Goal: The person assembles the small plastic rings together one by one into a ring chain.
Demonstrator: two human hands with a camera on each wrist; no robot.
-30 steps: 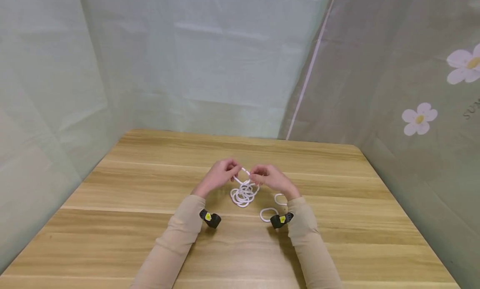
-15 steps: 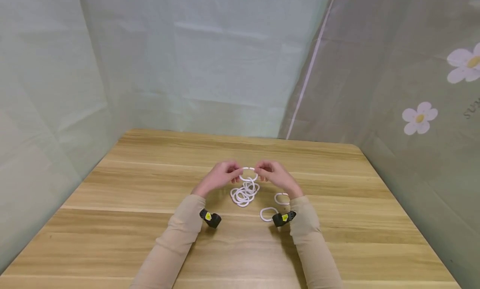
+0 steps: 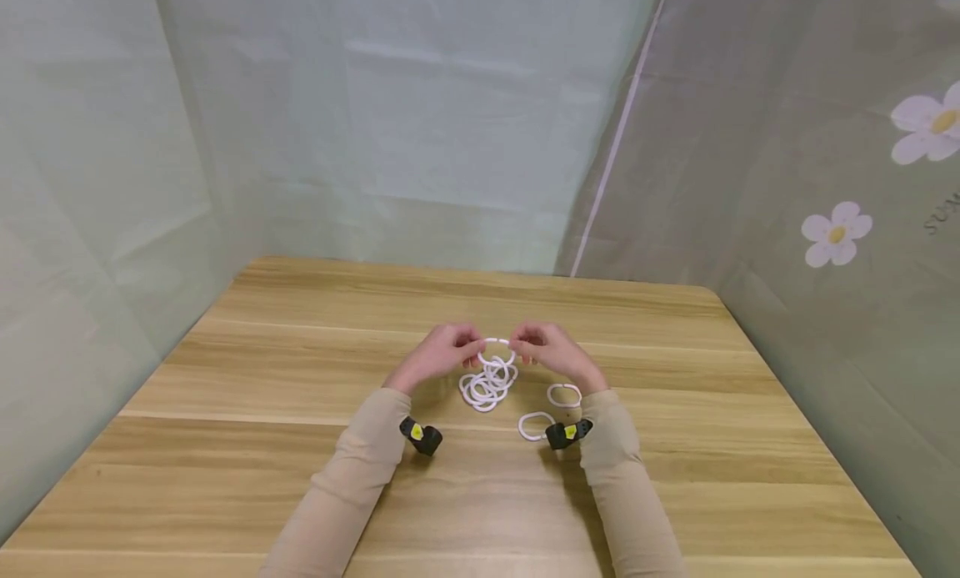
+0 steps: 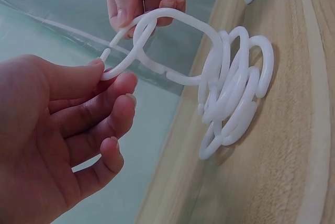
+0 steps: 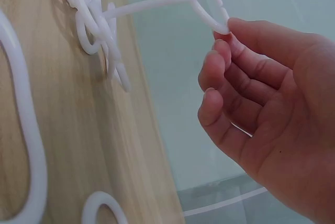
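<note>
My left hand [image 3: 442, 353] and right hand [image 3: 553, 350] face each other above the middle of the table. Between them they hold a white oval plastic ring [image 4: 126, 62], each pinching one end between thumb and forefinger. A small gap in that ring shows on its far side in the left wrist view. Hooked through the held ring is another white ring [image 4: 201, 26], raised at a slant. It leads down to a heap of linked white rings [image 3: 483, 391] on the wood. The other fingers of both hands are loosely bent.
Two loose white rings lie to the right of the heap: a nearer ring [image 3: 521, 428], and a farther ring [image 3: 551, 396] beside my right wrist. The wood-grain table [image 3: 300, 444] ends at hanging cloth [image 3: 465, 144] at the back and sides.
My right hand has shifted slightly right, away from my left. The held ring now spans both hands, its gap facing away. Below it the heap has spread little; the loose rings stay put.
</note>
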